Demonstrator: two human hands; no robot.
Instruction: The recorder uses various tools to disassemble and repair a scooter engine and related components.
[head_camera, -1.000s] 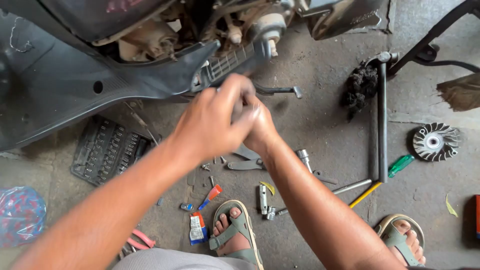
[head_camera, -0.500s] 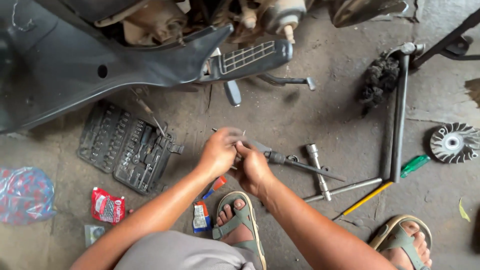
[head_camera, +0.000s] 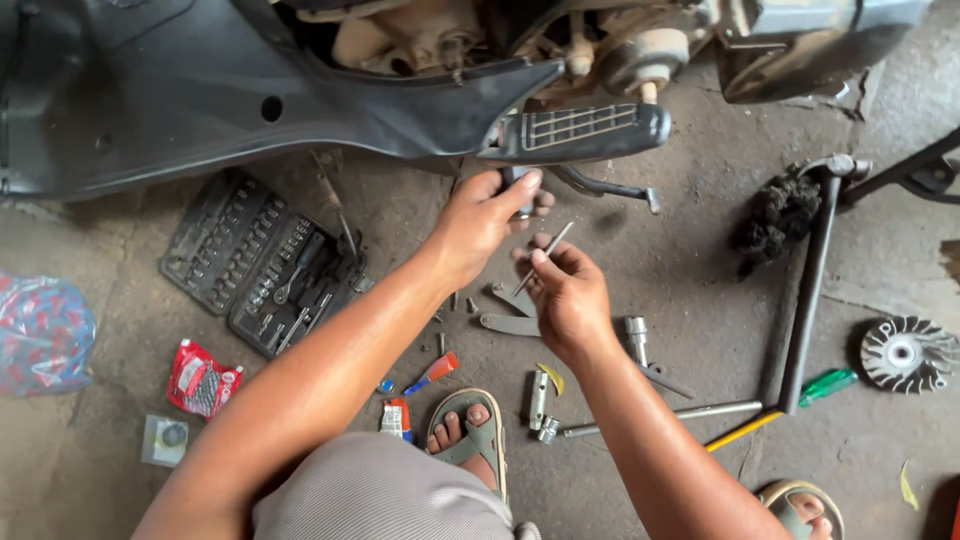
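My left hand (head_camera: 487, 215) is closed around a short dark handle or socket piece, held just under the scooter's black footrest (head_camera: 585, 128). Close beside it, my right hand (head_camera: 566, 292) pinches a thin metal rod (head_camera: 546, 254) that points up and to the right. Both hands hover above the concrete floor, over a flat metal wrench (head_camera: 506, 323) and loose small parts. The scooter's dark body panel (head_camera: 200, 100) fills the top left.
An open black socket set case (head_camera: 255, 265) lies at left. A red packet (head_camera: 200, 380), a blue patterned bag (head_camera: 40, 330), a long T-handle wrench (head_camera: 808, 290), a green-handled screwdriver (head_camera: 825, 383) and a finned metal disc (head_camera: 905, 353) lie around. My sandalled foot (head_camera: 470, 435) is below.
Both hands have come apart and risen toward the footrest. The left hand now grips a dark piece and the right holds the thin rod up.
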